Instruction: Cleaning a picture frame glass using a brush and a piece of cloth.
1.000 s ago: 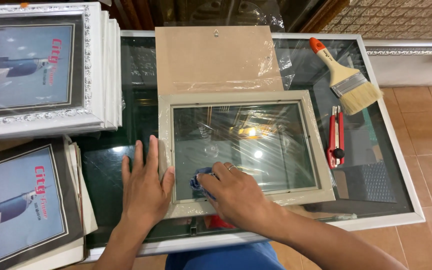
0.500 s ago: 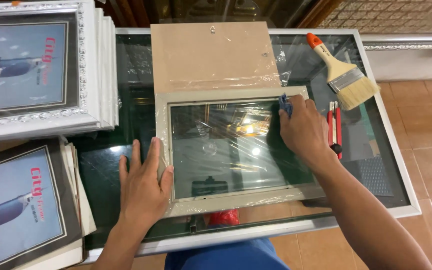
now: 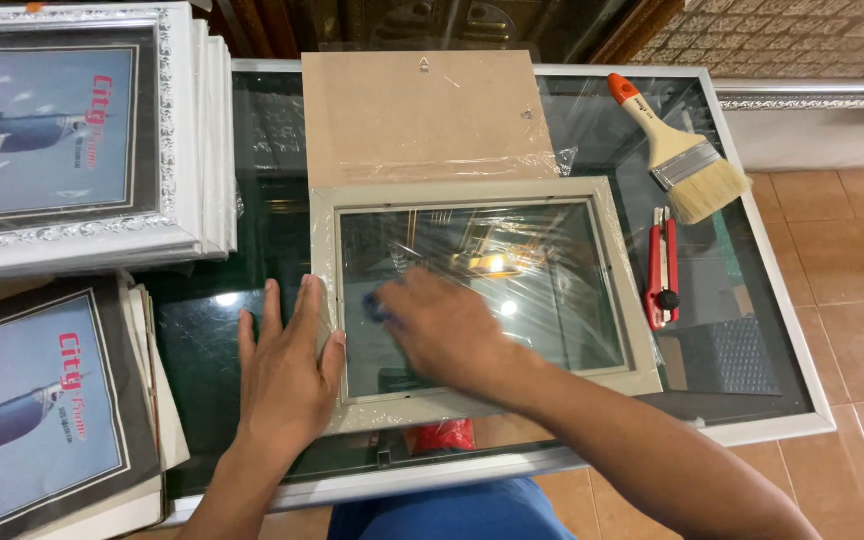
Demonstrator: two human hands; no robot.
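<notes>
**Glass pane wiped inside a pale frame**

Nearest the viewer, a blue garment and a red object are seen through and below the glass tabletop. At eight o'clock a stack of printed sheets with dark borders is laid at the table's corner.

The left hand is spread flat, fingers wide, pressed partly on the tabletop and partly on the left rail of the pale frame, with nothing grasped. Just to its right, the right hand is laid on the glass pane set in that frame; its fingers are curled over a small blue cloth, of which only a corner is shown at the fingertips. The frame is laid flat at the centre of the table, and clear plastic film is seen wrinkled across the pane.

At three o'clock a red utility knife is placed just beside the frame's right rail. Touching the frame's far edge, at twelve o'clock, a brown backing board is laid. At two o'clock a paintbrush with an orange-tipped handle is set down. At ten o'clock a pile of white ornate frames is stacked.
</notes>
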